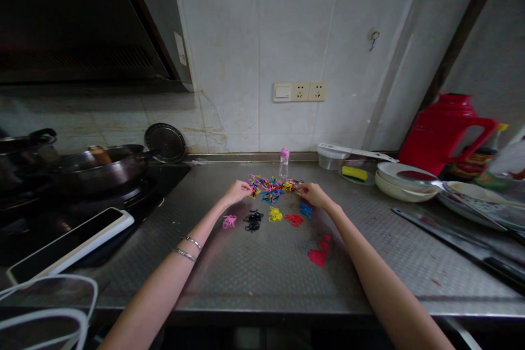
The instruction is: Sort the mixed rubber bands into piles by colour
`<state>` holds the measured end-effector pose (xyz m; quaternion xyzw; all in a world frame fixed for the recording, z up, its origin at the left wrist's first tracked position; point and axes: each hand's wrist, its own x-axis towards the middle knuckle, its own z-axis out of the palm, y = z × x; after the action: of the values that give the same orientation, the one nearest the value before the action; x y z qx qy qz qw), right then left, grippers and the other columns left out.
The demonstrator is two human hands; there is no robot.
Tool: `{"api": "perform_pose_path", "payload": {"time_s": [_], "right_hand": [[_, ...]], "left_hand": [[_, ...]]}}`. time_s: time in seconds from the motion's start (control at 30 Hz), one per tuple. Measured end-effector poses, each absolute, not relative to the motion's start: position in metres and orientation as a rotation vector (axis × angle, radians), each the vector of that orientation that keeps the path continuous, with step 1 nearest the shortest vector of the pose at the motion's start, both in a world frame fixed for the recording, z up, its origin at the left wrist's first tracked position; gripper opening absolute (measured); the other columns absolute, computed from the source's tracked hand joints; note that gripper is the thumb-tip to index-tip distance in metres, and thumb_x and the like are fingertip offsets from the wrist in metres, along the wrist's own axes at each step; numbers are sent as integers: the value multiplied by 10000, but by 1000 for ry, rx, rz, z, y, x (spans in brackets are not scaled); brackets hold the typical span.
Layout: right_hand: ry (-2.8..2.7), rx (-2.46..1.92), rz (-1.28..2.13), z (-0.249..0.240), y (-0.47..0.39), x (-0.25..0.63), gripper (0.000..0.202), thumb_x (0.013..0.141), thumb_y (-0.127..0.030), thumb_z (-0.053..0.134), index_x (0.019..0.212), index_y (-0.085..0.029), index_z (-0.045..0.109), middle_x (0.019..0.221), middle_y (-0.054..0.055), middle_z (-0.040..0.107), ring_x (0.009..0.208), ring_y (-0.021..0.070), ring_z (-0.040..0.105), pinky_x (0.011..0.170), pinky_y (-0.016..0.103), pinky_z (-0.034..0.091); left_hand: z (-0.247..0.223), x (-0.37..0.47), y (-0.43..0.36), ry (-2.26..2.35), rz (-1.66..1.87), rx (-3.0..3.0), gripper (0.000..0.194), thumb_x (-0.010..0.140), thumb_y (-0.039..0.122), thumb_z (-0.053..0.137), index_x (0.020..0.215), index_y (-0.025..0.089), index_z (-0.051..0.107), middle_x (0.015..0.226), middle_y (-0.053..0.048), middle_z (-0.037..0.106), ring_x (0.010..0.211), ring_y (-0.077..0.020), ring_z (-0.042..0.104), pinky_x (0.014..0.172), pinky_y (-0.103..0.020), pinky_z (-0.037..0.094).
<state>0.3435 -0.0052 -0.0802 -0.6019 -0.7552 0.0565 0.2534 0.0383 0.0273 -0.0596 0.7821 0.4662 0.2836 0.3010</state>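
A mixed heap of small colourful bands (271, 188), which look like rubber bands, lies on the metal countertop. My left hand (238, 191) is at the heap's left edge, its fingers pinched together. At the right edge my right hand (313, 195) is also closed in a pinch. What either pinch holds is too small to tell. In front of the heap lie sorted piles: pink bands (229, 222), black bands (253, 221), yellow bands (275, 214), red bands (294, 220) and blue bands (305, 209), the blue ones just below my right hand.
Behind the heap stands a small clear bottle (284, 164) with a pink top. A torn red piece (320, 251) lies nearer the front. To the right are stacked bowls (404, 188), a yellow sponge (354, 174), a knife (451, 243) and a red thermos (441, 136); a pan (110, 169) sits left.
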Motion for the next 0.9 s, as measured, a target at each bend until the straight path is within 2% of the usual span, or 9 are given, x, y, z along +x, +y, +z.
{"api": "perform_pose_path", "payload": {"time_s": [0.23,0.47,0.63,0.73,0.9], "right_hand": [[-2006,-1491,291,-69,-6,325,350,653,-170,445,909,-105,674,572,-13,543,529,80,424,511,180,317],[-2306,-1191,798,-55,-24,284,395,619,-121,417,942,-138,643,608,-31,553,495,63,421,466,164,333],[-2390,-1155,744,-54,-28,272,394,599,-84,426,913,-151,655,628,-30,580,540,69,454,522,171,362],[-2325,-1173,698,-56,-25,276,373,620,-106,438,920,-150,655,696,-11,616,573,77,484,547,177,377],[-2186,-1243,570,-62,-15,289,331,657,-165,475,934,-138,655,688,0,613,565,86,489,529,181,376]], "left_hand": [[-71,30,34,1323,596,2218,236,655,256,560,788,94,668,542,-9,572,482,-96,473,487,-199,319],[-67,31,28,1335,563,2148,251,665,236,568,855,100,662,504,8,548,451,-94,459,473,-195,302],[-64,32,25,1348,590,2239,219,675,228,558,813,112,682,501,8,542,456,-93,448,487,-199,298],[-66,33,26,1357,609,2291,192,670,227,561,766,118,687,560,-11,590,492,-100,473,518,-204,321],[-69,33,28,1355,620,2349,183,683,227,546,737,116,680,622,-32,625,546,-111,508,537,-201,339]]}}
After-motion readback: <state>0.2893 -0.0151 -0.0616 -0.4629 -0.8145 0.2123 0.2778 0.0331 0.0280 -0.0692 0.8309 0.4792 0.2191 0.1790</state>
